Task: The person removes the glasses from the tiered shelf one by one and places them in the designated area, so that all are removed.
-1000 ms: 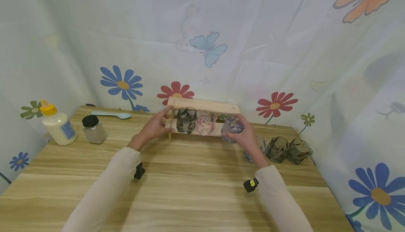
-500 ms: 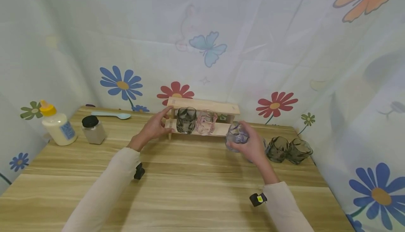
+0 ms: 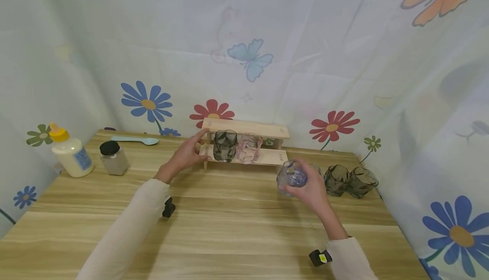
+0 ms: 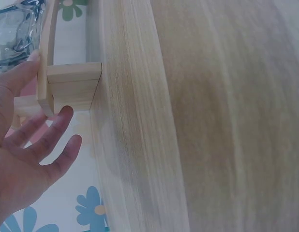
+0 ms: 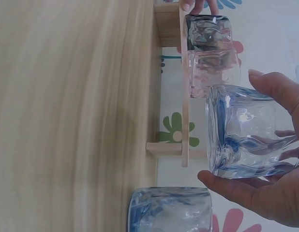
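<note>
My right hand (image 3: 314, 189) grips a clear blue-tinted glass (image 5: 251, 137) between thumb and fingers. It is held in the air just off the right end of a two-tier wooden rack (image 3: 244, 127). My left hand (image 3: 186, 152) holds the rack's left end, with the thumb on the lower board (image 4: 44, 72); some fingertips stand free in the left wrist view. On the lower tier stand a smoky grey glass (image 3: 225, 146) and a pink glass (image 3: 249, 148), side by side. The right part of that tier is bare.
Behind my right hand stands another blue-tinted glass (image 5: 171, 210), mostly hidden in the head view. Beside it are two grey glasses (image 3: 337, 181). At the left are a white glue bottle (image 3: 72, 157), a black-lidded jar (image 3: 113, 159) and a pale blue spoon (image 3: 135, 140).
My right hand has carried the blue-tinted glass from the lower tier's right end rightward and toward me. The left hand and the other glasses have stayed in place.
</note>
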